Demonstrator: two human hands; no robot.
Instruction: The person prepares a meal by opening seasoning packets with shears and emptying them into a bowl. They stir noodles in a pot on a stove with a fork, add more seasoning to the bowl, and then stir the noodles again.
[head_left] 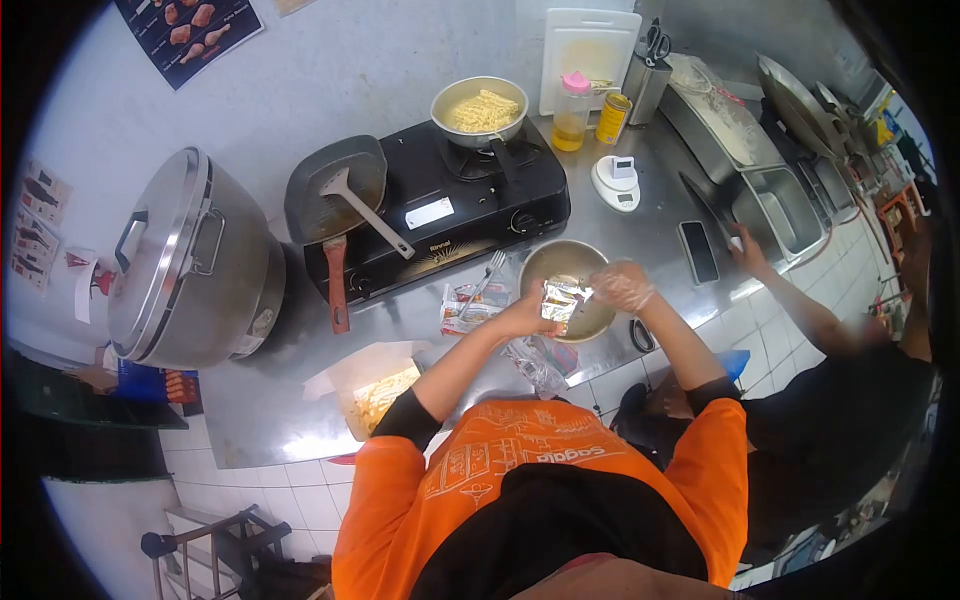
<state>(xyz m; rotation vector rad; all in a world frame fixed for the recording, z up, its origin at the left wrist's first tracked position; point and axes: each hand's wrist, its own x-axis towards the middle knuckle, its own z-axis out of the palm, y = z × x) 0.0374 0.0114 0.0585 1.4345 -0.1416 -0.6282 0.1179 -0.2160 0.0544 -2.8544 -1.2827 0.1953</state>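
My left hand grips a shiny foil sachet above a round metal bowl. At the sachet's right end, my right hand has its fingers pinched together on the foil; a thin clear glove seems to cover it. The sachet and hands hide part of the bowl's inside. Left of the bowl, a fork lies over a red and white noodle packet. Crumpled clear wrapping rests at the counter edge below my hands.
A black gas stove carries a pot of noodles and a grill pan with a spatula. A big rice cooker stands left. Right are a scale, a phone, a knife and another person's hand.
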